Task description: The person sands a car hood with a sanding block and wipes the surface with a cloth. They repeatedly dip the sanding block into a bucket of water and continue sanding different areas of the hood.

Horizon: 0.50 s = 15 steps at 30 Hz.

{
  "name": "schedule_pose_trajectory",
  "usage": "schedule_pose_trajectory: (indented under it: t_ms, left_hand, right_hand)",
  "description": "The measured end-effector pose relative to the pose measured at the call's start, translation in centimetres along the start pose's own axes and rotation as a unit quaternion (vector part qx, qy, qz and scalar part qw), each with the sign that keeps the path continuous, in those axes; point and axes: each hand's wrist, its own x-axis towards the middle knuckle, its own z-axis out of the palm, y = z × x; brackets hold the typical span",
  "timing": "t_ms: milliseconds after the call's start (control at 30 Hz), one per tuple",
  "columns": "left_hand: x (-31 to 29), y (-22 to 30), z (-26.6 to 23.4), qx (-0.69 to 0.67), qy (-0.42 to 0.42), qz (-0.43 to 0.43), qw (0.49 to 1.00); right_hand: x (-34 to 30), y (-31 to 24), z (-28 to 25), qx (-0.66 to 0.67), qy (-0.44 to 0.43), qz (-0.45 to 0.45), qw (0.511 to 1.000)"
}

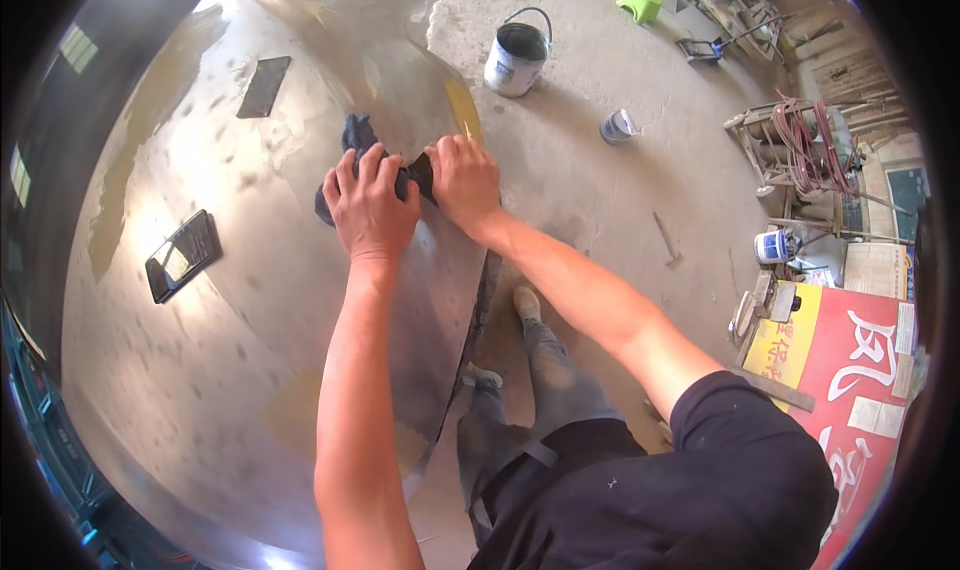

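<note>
A dark blue cloth (pixel 358 133) lies bunched on the sanded, patchy bare-metal car hood (pixel 230 350). My left hand (pixel 372 205) presses down on the cloth with its fingers curled over it. Close beside it, my right hand (pixel 465 182) is closed on a thin black sheet (pixel 421 176) that looks like sandpaper. The palm and fingertips hide part of that sheet. Farther up the hood lies a dark rectangular sheet (pixel 264 88). A black phone (pixel 183 257) rests on the left part of the hood and reflects light.
A white bucket (pixel 517 62) with a raised handle and a smaller pail (pixel 618 128) stand on the concrete floor. A hammer-like tool (pixel 667 240) lies there too. At right are a rack with reddish hose (pixel 812 145), a green plastic stool (pixel 640 6) and a red-and-yellow signboard (pixel 850 430).
</note>
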Motion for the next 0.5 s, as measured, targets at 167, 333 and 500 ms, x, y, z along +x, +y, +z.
schedule_pose_trajectory:
  t_ms: [167,333,500]
  left_hand:
    - [0.0,0.4,0.5,-0.002,-0.028,0.023,0.999]
    - [0.1,-0.3,0.2,-0.004,-0.041,0.016,0.999]
    - [0.1,0.1,0.3,-0.022,-0.050,0.022,0.998]
  right_hand:
    - [2.7,1.0,0.8,-0.012,0.018,0.041,0.999]
    - [0.2,-0.2,0.4,0.022,0.004,0.011,1.000]
    - [1.4,0.0,0.9,0.006,0.036,0.026,0.999]
